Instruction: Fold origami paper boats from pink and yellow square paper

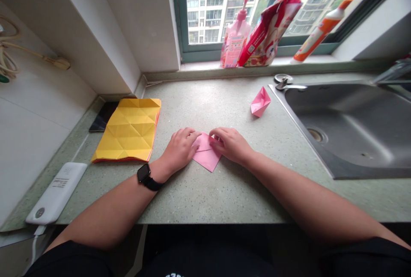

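On the counter (199, 200), apart from the sink edge (353, 173), left hand (180, 148) and right hand (233, 145) hold pink paper (208, 158), grip narrow.

Matt paper forms the pink sheet (207, 160) and creased yellow stack (128, 129), while the smooth metal sink (369, 173) gleams softly.

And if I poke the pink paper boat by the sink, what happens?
The pink paper boat would probably slide easily, since it's only folded paper. Its thin sides might crumple if squeezed. It probably won't roll far, with those pointed corners.
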`<act>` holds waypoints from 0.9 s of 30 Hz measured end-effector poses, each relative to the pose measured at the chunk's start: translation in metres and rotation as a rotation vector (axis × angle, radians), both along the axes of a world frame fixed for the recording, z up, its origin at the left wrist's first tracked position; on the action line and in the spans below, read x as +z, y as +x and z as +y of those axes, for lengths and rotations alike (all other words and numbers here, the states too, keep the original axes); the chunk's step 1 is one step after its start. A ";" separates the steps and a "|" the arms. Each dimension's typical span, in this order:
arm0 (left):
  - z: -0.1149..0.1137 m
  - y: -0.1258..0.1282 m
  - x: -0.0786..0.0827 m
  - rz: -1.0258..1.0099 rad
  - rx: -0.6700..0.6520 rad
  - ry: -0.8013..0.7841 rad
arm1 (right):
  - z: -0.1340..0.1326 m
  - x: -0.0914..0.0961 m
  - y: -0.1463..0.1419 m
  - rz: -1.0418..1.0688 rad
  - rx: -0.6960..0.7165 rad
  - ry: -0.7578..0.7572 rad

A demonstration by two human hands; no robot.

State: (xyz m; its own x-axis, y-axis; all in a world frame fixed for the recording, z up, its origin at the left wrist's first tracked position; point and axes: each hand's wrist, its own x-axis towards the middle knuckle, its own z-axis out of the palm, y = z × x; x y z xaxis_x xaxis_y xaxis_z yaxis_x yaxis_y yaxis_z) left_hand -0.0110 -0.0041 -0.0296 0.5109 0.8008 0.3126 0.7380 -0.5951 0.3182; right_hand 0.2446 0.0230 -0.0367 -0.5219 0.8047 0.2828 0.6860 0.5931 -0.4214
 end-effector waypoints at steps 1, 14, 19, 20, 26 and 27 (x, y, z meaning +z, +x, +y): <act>0.000 0.000 0.000 0.007 -0.043 0.010 | 0.001 0.000 0.000 -0.007 0.003 0.007; -0.001 0.000 0.000 0.040 -0.228 -0.092 | 0.008 -0.004 0.009 -0.055 0.024 0.013; 0.000 0.000 -0.001 0.026 -0.221 -0.058 | 0.009 -0.001 0.013 -0.038 0.055 -0.017; 0.001 0.000 0.000 0.019 -0.230 -0.047 | 0.010 -0.001 0.014 -0.034 0.064 -0.022; 0.001 0.002 0.002 -0.009 -0.326 -0.026 | 0.012 -0.001 0.021 -0.077 0.046 -0.014; 0.001 0.002 0.002 -0.004 -0.326 -0.026 | 0.012 -0.001 0.022 -0.087 0.035 -0.011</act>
